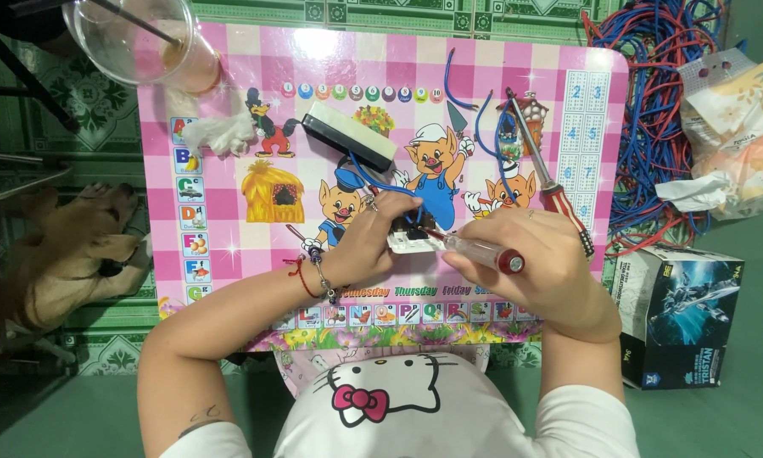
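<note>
Both hands meet at the middle of the pink table (229, 170), the left hand (360, 242) pinching a white switch block (411, 240) steady while the right hand (525, 263) grips a clear-handled screwdriver (481, 252) aimed into it, blue wire (381, 185) trailing behind toward a black-and-white box (347, 136).

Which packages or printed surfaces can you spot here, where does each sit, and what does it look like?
Cardboard box: floor, right of the table; rectangular, white and dark blue, aircraft picture.
Plastic bags: floor, upper right beside the wire pile; crumpled, clear and yellow.
Table top: pink-and-white checks, cartoon animals, lettered picture squares along its edges.
</note>
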